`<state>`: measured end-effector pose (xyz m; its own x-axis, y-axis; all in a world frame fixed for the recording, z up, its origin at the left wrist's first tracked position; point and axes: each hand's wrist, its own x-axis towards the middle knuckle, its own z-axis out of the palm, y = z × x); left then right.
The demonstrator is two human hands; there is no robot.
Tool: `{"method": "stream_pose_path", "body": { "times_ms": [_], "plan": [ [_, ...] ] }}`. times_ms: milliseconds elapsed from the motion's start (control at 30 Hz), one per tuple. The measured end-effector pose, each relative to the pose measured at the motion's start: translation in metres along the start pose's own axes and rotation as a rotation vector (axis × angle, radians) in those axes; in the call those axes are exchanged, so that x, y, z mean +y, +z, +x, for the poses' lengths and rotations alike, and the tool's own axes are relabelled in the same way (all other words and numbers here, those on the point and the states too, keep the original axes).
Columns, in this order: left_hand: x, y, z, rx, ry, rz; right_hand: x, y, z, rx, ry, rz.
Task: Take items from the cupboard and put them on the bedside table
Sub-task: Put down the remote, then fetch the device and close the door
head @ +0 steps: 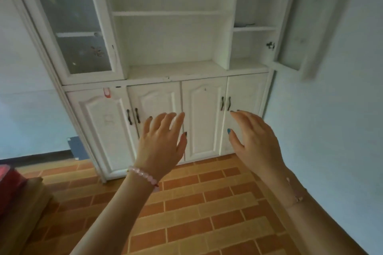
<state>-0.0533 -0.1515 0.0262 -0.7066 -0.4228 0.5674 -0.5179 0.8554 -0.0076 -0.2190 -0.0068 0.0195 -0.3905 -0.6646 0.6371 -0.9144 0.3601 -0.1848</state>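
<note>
We could read no text, number or brand anywhere. A red-and-white sticker (107,92) stood on the lower left cupboard door (101,136), but whatever it bore was too small to make out.

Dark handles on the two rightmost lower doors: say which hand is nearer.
Right. The right hand hovers just below the handles; the left hand is farther off to their left.

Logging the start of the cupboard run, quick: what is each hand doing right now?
Left hand: open, fingers spread, holding nothing.
Right hand: open, fingers spread, holding nothing.
</note>
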Motion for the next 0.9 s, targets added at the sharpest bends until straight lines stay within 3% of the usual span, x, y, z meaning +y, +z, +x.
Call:
{"method": "stream_pose_path", "body": {
  "times_ms": [433, 700, 900],
  "plan": [
    [-0.028, 0.079, 0.181, 0.088, 0.167, -0.059, 0.071, 0.051, 0.136, 0.127, 0.092, -0.112],
    [0.005, 0.147, 0.254, 0.041, 0.271, -0.122, 0.147, 0.077, 0.159, 0.137, 0.227, -0.141],
    [0.041, 0.203, 0.325, 0.041, 0.298, -0.152, 0.222, 0.101, 0.208, 0.164, 0.227, -0.147]
  ]
}}
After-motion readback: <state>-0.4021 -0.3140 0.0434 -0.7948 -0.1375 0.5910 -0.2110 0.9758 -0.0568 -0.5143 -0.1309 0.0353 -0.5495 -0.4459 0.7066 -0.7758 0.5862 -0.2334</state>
